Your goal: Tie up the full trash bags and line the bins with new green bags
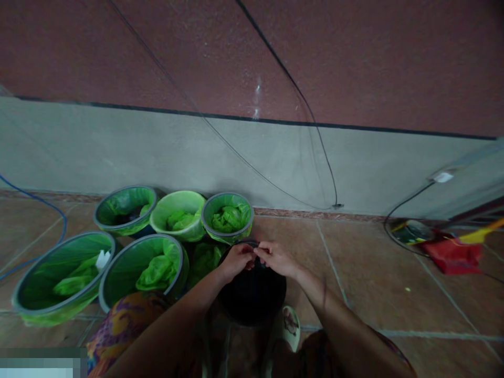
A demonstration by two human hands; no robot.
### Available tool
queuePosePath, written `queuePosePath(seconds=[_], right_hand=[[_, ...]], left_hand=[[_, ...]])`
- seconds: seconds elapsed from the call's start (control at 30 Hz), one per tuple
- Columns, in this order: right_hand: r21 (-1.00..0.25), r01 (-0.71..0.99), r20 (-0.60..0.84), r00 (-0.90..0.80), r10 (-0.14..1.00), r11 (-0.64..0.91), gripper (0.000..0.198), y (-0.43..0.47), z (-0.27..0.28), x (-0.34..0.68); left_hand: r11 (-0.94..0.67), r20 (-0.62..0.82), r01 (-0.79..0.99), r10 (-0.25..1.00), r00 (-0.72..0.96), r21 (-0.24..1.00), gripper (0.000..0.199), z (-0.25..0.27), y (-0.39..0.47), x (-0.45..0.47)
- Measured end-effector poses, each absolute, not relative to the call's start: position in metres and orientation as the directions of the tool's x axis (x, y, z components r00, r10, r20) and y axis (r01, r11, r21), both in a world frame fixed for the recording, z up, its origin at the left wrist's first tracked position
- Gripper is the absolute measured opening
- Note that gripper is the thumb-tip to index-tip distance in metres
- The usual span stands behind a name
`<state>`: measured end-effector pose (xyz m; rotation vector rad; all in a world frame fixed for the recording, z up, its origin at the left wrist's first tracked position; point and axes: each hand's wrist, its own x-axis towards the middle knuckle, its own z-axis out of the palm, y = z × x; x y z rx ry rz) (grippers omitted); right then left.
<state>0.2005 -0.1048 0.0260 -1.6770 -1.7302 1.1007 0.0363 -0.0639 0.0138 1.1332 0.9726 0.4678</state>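
Note:
Between my feet stands a black bucket (254,299), its inside too dark to make out. My left hand (238,261) and my right hand (276,258) meet over its far rim. The fingers of both are bent and pinched together, nearly touching each other. Whatever is between the fingertips, if anything, is too small and dark to name. Left of the bucket lies crumpled green plastic film (205,262), partly hidden by my left forearm. Just beyond is a small bin (227,214) lined with green film, with a grey rim.
More green-lined bins stand at left: a wide one (65,278), one near my knee (144,268), a pale green one (177,215) and one by the wall (125,210). A blue hose (63,226) lies far left. A red item (454,254) and black cable (388,223) are right.

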Motion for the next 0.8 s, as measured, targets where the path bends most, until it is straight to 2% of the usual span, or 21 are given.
queuePosePath(seconds=[0.13,0.23,0.33,0.43,0.57,0.7,0.8], right_hand=[[-0.745,0.667,-0.125,-0.122,0.985,-0.011,0.033,-0.105,0.042,0.195],[-0.819,0.572,-0.133,-0.097,0.986,-0.054,0.030,-0.104,0.042,0.195],[-0.891,0.400,-0.264,-0.072,0.962,-0.214,0.042,-0.103,0.037,0.195],[-0.858,0.321,-0.447,-0.079,0.891,-0.401,0.041,-0.107,0.033,0.192],[-0.771,0.390,-0.583,-0.116,0.804,-0.503,0.021,-0.112,0.030,0.186],[-0.749,0.495,-0.553,-0.099,0.828,-0.441,0.013,-0.110,0.022,0.192],[-0.727,0.558,-0.514,-0.058,0.856,-0.399,0.018,-0.105,0.018,0.202]], left_hand=[[0.231,-0.296,0.187,0.707,0.642,0.955,0.009,0.012,-0.066,0.037],[0.180,-0.300,0.247,0.707,0.640,0.952,0.020,0.010,-0.066,0.037],[0.209,-0.341,0.283,0.741,0.579,0.936,0.025,0.011,-0.066,0.036],[0.236,-0.349,0.266,0.754,0.557,0.935,0.024,0.013,-0.066,0.036],[0.244,-0.351,0.258,0.750,0.561,0.935,0.025,0.016,-0.065,0.037],[0.262,-0.380,0.285,0.754,0.535,0.922,0.024,0.015,-0.065,0.038],[0.318,-0.409,0.260,0.763,0.501,0.912,0.021,0.015,-0.066,0.039]])
